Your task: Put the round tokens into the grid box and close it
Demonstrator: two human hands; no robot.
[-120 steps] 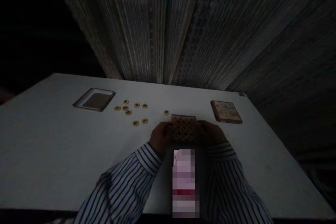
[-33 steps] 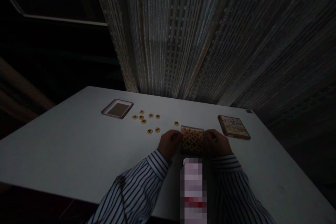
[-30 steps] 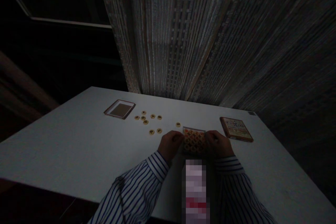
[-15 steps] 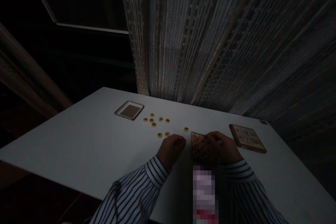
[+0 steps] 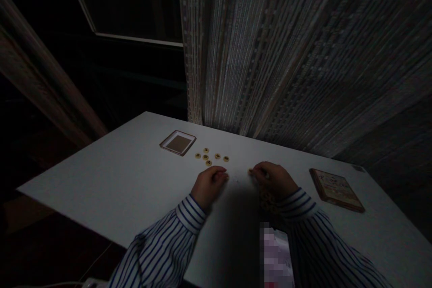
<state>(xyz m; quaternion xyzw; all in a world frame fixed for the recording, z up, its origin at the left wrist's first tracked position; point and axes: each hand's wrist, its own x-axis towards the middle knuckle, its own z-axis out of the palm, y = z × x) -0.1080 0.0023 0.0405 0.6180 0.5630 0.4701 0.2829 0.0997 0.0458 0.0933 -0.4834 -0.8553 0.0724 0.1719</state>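
My left hand (image 5: 208, 185) rests over the white table (image 5: 135, 180) with its fingers curled together. Whatever is in it, if anything, is hidden. My right hand (image 5: 275, 180) pinches a round wooden Chinese chess piece (image 5: 250, 171) at the table's surface. Beneath the right hand, more round pieces (image 5: 268, 202) sit in dark shadow, partly covered by the hand and sleeve. Beyond my left hand lie several loose Chinese chess pieces (image 5: 205, 157) with dark characters.
An open shallow box (image 5: 164, 146) stands at the back left. A flat box with a printed top (image 5: 336, 189) lies on the right. A lit phone-like screen (image 5: 281, 252), partly pixelated, is at the near edge. A striped curtain (image 5: 243, 54) hangs behind the table.
My right hand has moved from the grouped pieces to the lone chess piece and pinches it. My left hand now covers the spot where two loose pieces lay. The view has shifted slightly.
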